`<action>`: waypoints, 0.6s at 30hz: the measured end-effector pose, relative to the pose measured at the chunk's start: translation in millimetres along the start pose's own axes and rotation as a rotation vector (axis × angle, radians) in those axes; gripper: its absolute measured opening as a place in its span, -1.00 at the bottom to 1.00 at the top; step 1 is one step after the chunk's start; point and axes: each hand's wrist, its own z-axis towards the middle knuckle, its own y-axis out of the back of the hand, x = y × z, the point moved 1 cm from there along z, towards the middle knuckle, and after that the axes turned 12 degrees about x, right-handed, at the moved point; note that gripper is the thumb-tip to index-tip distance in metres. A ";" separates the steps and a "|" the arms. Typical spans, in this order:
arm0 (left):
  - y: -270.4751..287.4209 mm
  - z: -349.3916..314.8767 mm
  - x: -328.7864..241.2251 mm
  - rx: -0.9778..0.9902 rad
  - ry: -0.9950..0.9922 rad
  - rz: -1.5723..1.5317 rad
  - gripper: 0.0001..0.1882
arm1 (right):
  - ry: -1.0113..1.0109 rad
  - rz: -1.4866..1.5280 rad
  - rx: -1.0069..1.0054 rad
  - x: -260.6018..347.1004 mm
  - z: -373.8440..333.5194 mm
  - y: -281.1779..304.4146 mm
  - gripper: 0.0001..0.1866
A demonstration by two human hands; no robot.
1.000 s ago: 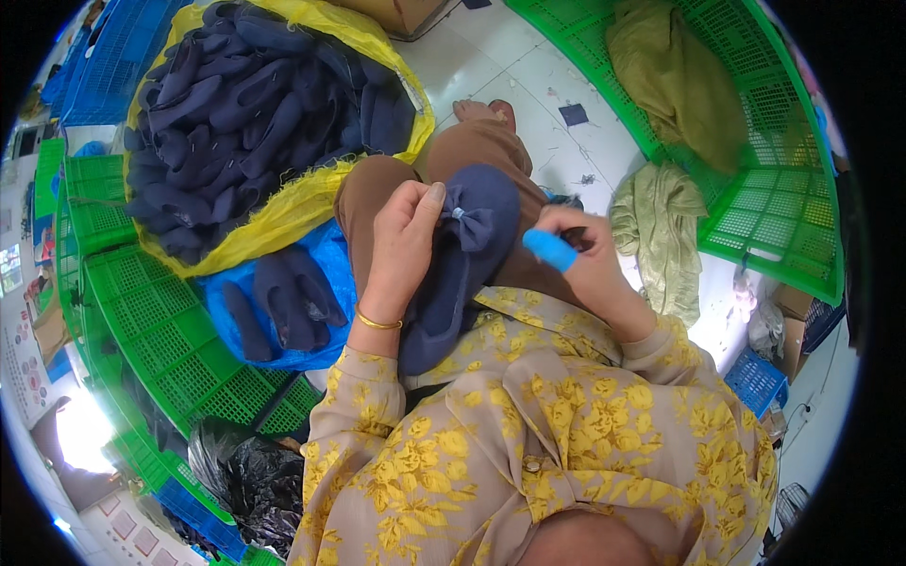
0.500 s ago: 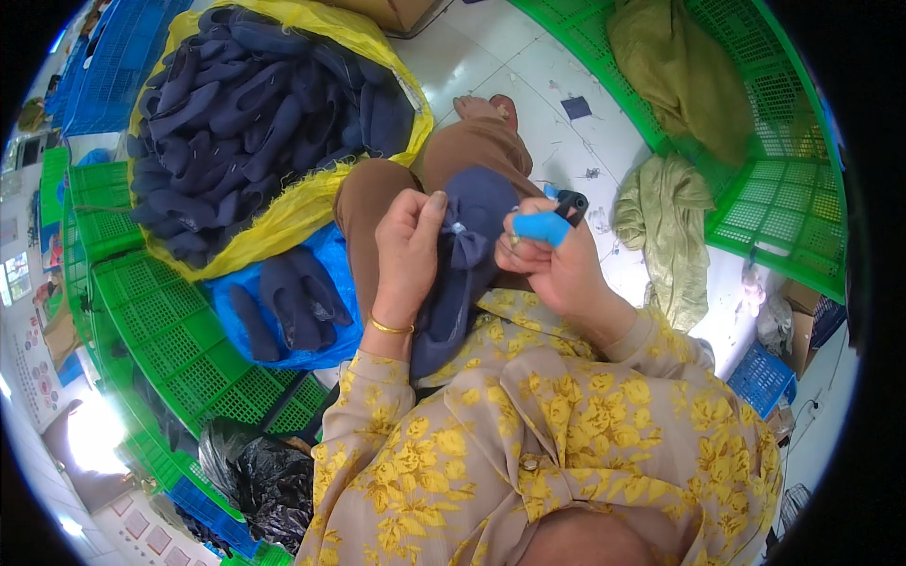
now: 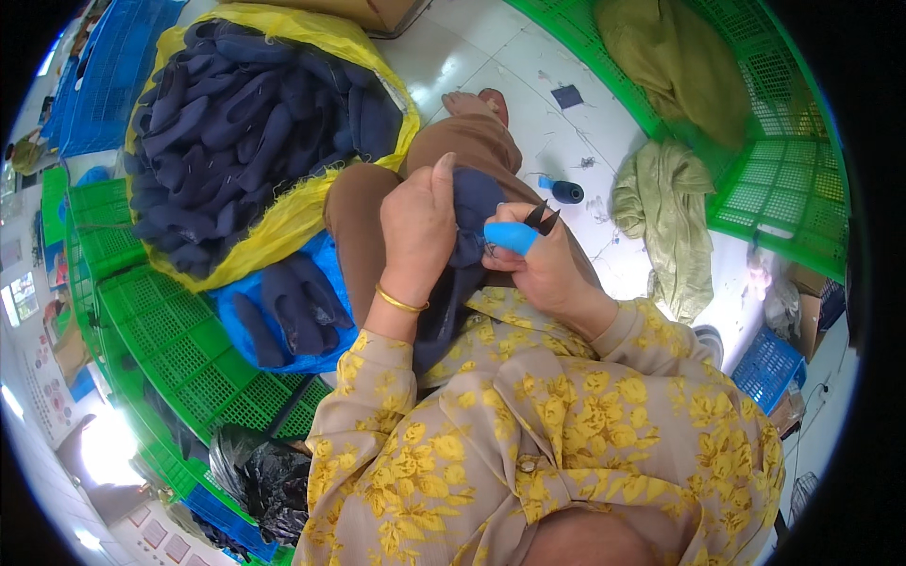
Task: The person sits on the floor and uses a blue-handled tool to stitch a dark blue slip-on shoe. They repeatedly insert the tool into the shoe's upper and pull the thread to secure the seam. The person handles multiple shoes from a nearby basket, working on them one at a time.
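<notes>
Dark-blue shoe [image 3: 478, 195] across the lap, between the hands. Step in hand judged to be close handwork on its upper. Right hand [image 3: 533, 269]: fingers curled round black pointed snips [image 3: 543, 218]. Left hand [image 3: 420, 224]: fingers bent against the shoe; cannot tell whether they pinch it. Next move probably calls for steady cloth, blades kept clear. Fabric between the hands partly hidden; any thread too fine to make out.
</notes>
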 end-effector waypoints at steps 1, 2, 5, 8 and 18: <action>-1.8 -0.5 1.4 -0.020 -0.008 -0.008 -0.58 | -0.001 0.006 -0.024 1.2 -1.1 -1.0 -0.67; -3.5 -1.3 2.4 -0.040 -0.015 -0.016 -0.58 | 0.006 0.007 -0.018 1.4 -3.4 -0.8 -0.66; -2.1 -1.3 6.2 -0.060 0.014 -0.010 -0.62 | 0.016 0.049 -0.007 3.3 -8.8 -0.5 -0.62; -5.6 -7.4 5.9 -0.074 0.014 -0.040 -0.65 | 0.017 0.159 -0.015 3.8 -14.4 3.3 -0.60; 34.5 -24.4 -4.8 -0.151 -0.073 -0.184 -0.84 | 0.302 -0.155 -0.025 21.5 -27.2 14.5 -0.66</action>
